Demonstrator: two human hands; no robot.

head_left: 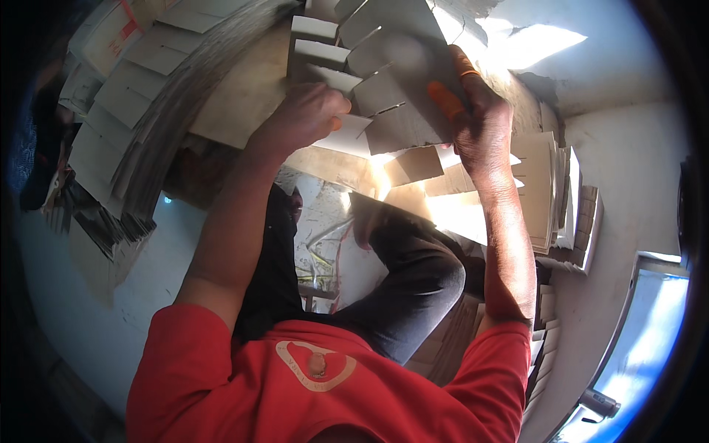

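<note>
A grey cardboard box divider [399, 70] with slots cut along one edge is tilted up in front of me. Several short cross strips [317, 55] stand in its slots on the left side. My right hand [480, 122] grips the right edge of the large panel, with orange covers on the thumb and a finger. My left hand [306, 114] is closed, its fingertips pinched at the nearest cross strip [347, 135]; orange covers show on its fingers too. The exact grip under the left fingers is partly hidden.
Stacks of flat cardboard pieces [140, 103] rise on the left, and more cardboard sheets [539, 184] stand on the right. Under the divider is a cardboard-covered work surface [240, 103]. My legs are below it. A blue-paned window or door [642, 332] is at lower right.
</note>
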